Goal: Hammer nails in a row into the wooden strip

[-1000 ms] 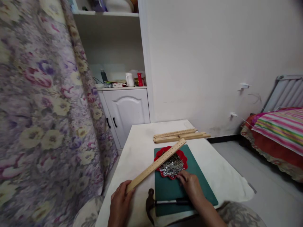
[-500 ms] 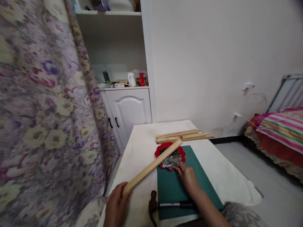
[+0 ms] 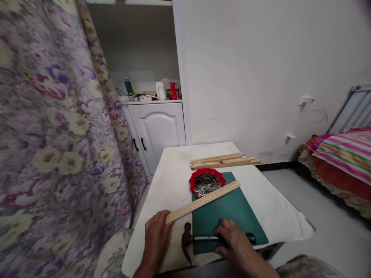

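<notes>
My left hand [image 3: 157,229] grips the near end of a pale wooden strip [image 3: 203,201] dotted with small holes or marks. The strip slants to the upper right, its far end over the green mat [image 3: 228,212]. My right hand [image 3: 232,239] is closed around the dark handle of a claw hammer [image 3: 188,239], whose head points left beyond the mat's edge. Beyond the strip, a red scalloped dish [image 3: 192,181] holds many loose metal nails [image 3: 207,185]. Whether a nail is also in my right hand is hidden.
More wooden strips [image 3: 223,160] lie stacked at the back of the white-covered table [image 3: 174,166]. A floral curtain [image 3: 72,135] hangs at left beside a white cabinet [image 3: 159,135]. A bed with a striped cover [image 3: 348,150] stands at right.
My right hand has moved from the nail dish back toward me, onto the hammer handle. The strip has swung right and nearer, from above the dish to across the mat.
</notes>
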Demonstrator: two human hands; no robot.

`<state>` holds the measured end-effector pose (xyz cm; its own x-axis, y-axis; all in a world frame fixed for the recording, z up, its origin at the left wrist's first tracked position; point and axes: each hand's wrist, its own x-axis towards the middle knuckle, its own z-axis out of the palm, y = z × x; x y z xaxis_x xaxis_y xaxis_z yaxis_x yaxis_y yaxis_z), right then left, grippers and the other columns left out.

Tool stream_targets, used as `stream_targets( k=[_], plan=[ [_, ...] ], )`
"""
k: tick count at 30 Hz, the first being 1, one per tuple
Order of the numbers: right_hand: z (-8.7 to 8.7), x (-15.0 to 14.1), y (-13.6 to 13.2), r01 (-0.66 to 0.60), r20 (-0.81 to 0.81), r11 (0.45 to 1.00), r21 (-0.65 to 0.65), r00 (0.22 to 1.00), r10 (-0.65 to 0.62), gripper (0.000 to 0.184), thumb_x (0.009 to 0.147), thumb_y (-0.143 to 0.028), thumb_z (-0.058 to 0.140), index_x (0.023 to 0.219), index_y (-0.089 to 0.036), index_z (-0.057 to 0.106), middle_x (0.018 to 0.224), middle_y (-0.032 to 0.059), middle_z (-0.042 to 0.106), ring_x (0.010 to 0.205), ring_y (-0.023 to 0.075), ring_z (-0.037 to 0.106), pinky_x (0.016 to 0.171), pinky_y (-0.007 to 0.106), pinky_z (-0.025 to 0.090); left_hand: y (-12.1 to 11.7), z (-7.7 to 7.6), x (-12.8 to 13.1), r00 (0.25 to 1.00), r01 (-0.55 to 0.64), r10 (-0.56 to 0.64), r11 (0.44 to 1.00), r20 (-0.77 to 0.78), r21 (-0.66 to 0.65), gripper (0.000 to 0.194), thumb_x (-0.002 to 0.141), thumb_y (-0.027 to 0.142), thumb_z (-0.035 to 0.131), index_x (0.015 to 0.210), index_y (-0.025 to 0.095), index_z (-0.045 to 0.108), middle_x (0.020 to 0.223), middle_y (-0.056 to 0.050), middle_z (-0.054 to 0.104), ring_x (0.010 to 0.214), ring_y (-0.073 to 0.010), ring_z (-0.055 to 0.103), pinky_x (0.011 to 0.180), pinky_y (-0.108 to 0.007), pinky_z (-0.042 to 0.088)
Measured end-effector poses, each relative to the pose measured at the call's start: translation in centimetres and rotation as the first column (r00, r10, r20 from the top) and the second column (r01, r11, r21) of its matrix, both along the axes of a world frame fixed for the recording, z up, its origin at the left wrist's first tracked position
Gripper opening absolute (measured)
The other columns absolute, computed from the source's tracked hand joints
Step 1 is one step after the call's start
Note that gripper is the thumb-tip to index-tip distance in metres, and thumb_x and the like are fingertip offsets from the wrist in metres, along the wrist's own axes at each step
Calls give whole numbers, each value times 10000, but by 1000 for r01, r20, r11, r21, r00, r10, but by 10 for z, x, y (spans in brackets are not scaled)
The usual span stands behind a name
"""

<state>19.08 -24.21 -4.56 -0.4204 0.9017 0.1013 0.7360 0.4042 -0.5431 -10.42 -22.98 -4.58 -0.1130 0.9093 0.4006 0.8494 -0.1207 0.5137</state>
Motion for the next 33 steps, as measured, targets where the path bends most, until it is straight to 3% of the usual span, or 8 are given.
stream_targets(
  k=[8, 13, 16, 18, 22, 25, 28, 33],
  plan=[
    [-2, 5, -13, -72, 41, 996, 58, 997, 70, 173, 773, -149, 612, 915, -245, 589, 1015, 28, 595, 949, 213, 538, 764, 286, 384, 5, 0, 11, 998, 33, -33, 999, -54, -4, 226, 794, 310, 499, 965, 220, 616, 990, -54, 684, 960, -249, 604, 883, -416, 391],
    [13, 37, -22, -160, -293, 987, 5, 944, 155, 37, 847, -252, 554, 872, -229, 570, 883, 17, 587, 838, 182, 557, 724, 267, 399, 5, -5, 13, 996, 50, -52, 998, -69, -35, 204, 796, 298, 516, 958, 221, 615, 982, -52, 681, 951, -247, 602, 884, -412, 388],
    [21, 62, -24, -105, -513, 991, -88, 857, 45, 134, 851, -342, 552, 792, -223, 563, 799, 3, 539, 741, 173, 531, 663, 259, 404, 2, -10, 16, 992, 82, -86, 995, -94, -51, 200, 806, 301, 521, 968, 224, 612, 986, -52, 675, 953, -244, 597, 882, -403, 391],
    [25, 78, -25, -43, -647, 990, -138, 760, -57, 187, 832, -410, 569, 795, -227, 578, 793, 3, 523, 728, 177, 519, 657, 266, 412, 0, -11, 18, 986, 115, -124, 990, -110, -85, 197, 817, 305, 519, 971, 225, 612, 977, -48, 670, 937, -236, 597, 876, -393, 396],
    [32, 95, -29, 31, -851, 928, -372, 389, -354, 262, 857, -466, 533, 966, -237, 597, 698, -16, 503, 500, 109, 412, 467, 222, 370, -1, -9, 19, 961, 214, -240, 961, -141, -176, 236, 864, 313, 473, 1042, 244, 611, 1044, -54, 639, 962, -217, 583, 868, -367, 405],
    [37, 98, -30, 40, -883, 897, -441, 159, -442, 286, 872, -426, 540, 1068, -223, 584, 665, -36, 451, 433, 67, 286, 358, 168, 269, 3, -3, 16, 937, 245, -295, 937, -187, -249, 280, 888, 353, 451, 1088, 254, 620, 1044, -63, 629, 954, -220, 570, 844, -353, 417],
    [40, 99, -27, 25, -898, 900, -436, 48, -436, 266, 887, -374, 538, 1084, -205, 593, 687, -37, 437, 450, 52, 281, 350, 140, 276, 11, 7, 12, 913, 302, -372, 891, -166, -338, 332, 917, 402, 391, 1137, 278, 608, 1024, -50, 627, 941, -203, 572, 823, -309, 433],
    [45, 93, -22, -5, -907, 908, -420, 18, -420, 242, 895, -342, 536, 1075, -194, 604, 680, -33, 455, 452, 45, 307, 344, 123, 302, 34, 22, 3, 859, 449, -509, 793, -44, -411, 395, 937, 448, 315, 1125, 269, 613, 1012, -23, 644, 939, -182, 588, 837, -264, 431]
  ],
)
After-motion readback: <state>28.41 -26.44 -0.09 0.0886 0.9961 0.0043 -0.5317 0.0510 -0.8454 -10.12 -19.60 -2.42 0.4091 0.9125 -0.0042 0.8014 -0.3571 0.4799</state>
